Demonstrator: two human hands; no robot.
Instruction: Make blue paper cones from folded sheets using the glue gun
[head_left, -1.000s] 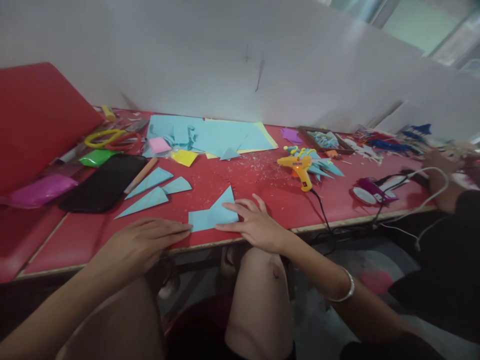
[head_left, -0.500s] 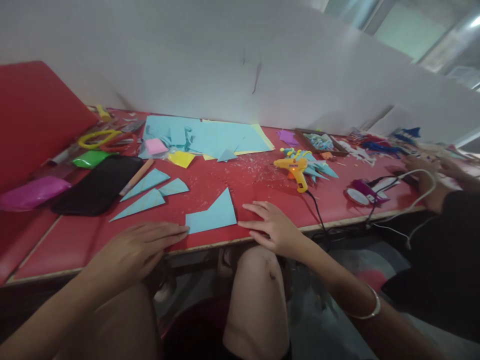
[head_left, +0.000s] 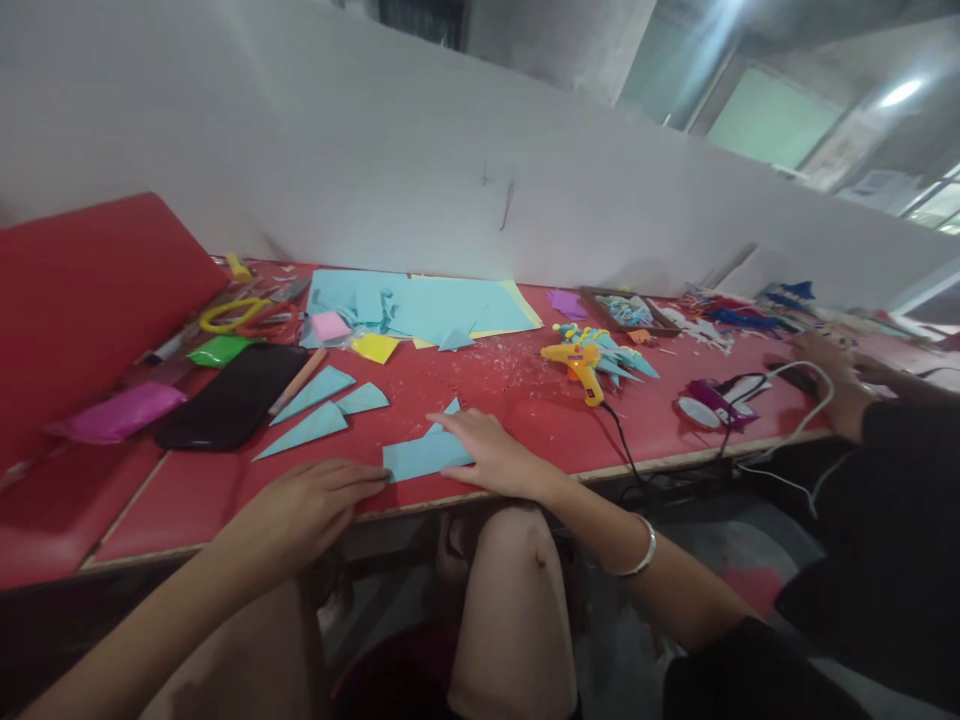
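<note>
A folded piece of light blue paper (head_left: 421, 457) lies flat at the table's front edge, with a pointed flap sticking up behind it. The fingertips of my left hand (head_left: 319, 500) touch its left corner, fingers stretched out. Across its right end rests my right hand (head_left: 491, 455), fingers spread and covering part of the flap. To the left lie several blue paper cones (head_left: 306, 427), near a wooden stick (head_left: 298, 380) and a black phone (head_left: 234, 398).
Blue sheets (head_left: 442, 300) lie by the wall. A yellow glue gun (head_left: 581, 365) rests on blue pointed pieces, its cord trailing over the front edge. Yellow-handled scissors (head_left: 234, 315) and clay packets (head_left: 120, 412) are at left. Another person's hand (head_left: 829, 365) is at right.
My right hand has moved left, from beside the paper's right corner onto its right end. My left hand stays at the left corner. The camera view has tilted up slightly.
</note>
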